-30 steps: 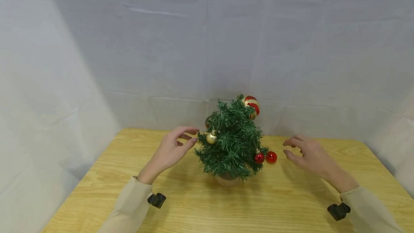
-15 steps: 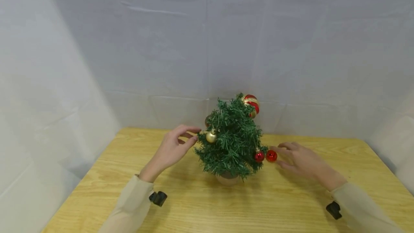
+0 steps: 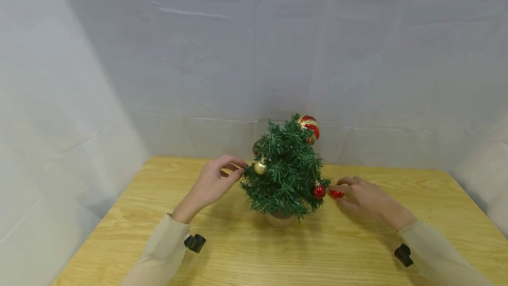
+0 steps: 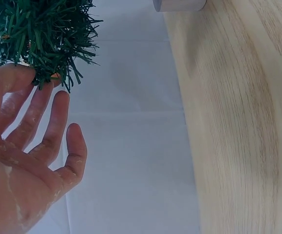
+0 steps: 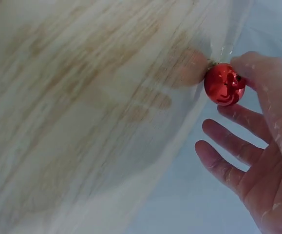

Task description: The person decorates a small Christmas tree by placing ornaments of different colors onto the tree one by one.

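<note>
Now the right hand (image 3: 363, 197) holds a small red bauble (image 3: 336, 194) between the tip of the thumb and the forefinger, just beside the lower right branches of the small artificial Christmas tree (image 3: 285, 175). In the right wrist view the same red bauble (image 5: 222, 84) is pinched at the top of the hand, while the other fingers (image 5: 233, 146) are spread out and relaxed and touch nothing. Whether the bauble rests on the wooden surface (image 3: 238, 250) or is lifted a little above it, the pictures do not show.

The left hand (image 3: 212, 182) is at the left side of the tree, at the height of a gold bauble (image 3: 260, 168). Its thumb and forefinger close on the tip of a green branch (image 4: 48, 73); the other three fingers (image 4: 58, 122) are straight and apart.

On the tree hang also a second red bauble (image 3: 319, 191), low on the right and near the one in the hand, and a bigger red bauble with gold stripes (image 3: 310, 128) at the top. The tree stands in a small pale pot (image 3: 279, 220) near the middle of the surface.
</note>
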A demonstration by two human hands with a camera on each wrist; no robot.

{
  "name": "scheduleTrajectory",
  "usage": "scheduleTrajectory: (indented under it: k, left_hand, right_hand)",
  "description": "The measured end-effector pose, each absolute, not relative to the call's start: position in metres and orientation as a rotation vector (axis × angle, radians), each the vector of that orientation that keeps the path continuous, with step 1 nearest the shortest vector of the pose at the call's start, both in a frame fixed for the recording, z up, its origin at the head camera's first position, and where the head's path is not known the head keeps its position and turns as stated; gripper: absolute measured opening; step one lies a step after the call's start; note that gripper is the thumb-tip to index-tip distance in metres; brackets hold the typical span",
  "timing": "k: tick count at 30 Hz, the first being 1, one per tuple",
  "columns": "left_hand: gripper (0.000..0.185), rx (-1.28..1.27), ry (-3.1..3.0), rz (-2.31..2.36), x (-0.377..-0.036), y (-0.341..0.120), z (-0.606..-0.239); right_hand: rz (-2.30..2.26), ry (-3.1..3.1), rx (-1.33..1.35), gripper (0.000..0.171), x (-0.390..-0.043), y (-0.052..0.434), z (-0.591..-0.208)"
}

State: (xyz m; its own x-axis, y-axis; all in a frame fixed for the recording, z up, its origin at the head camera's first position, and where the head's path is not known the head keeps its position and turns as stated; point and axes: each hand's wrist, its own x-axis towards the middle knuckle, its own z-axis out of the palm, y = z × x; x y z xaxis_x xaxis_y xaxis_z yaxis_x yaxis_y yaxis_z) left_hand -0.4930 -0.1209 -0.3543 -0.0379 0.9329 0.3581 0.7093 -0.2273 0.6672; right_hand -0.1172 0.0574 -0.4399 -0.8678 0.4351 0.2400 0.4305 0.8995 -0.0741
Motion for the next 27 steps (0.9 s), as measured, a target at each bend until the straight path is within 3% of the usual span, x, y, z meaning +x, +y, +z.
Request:
scheduleTrajectory:
  k: [17, 27]
  left_hand:
    - [0.016, 1.997, 1.656, 1.118, -0.502, -0.116, -0.357]
    - [0.015, 2.062, 1.527, 1.08, -0.513, -0.11, -0.355]
  right_hand:
    - [-0.092, -2.715, -0.639, 0.029, -0.097, 0.043, -0.447]
    - [-0.129, -2.517, -0.641, 0.041, -0.085, 0.009, -0.445]
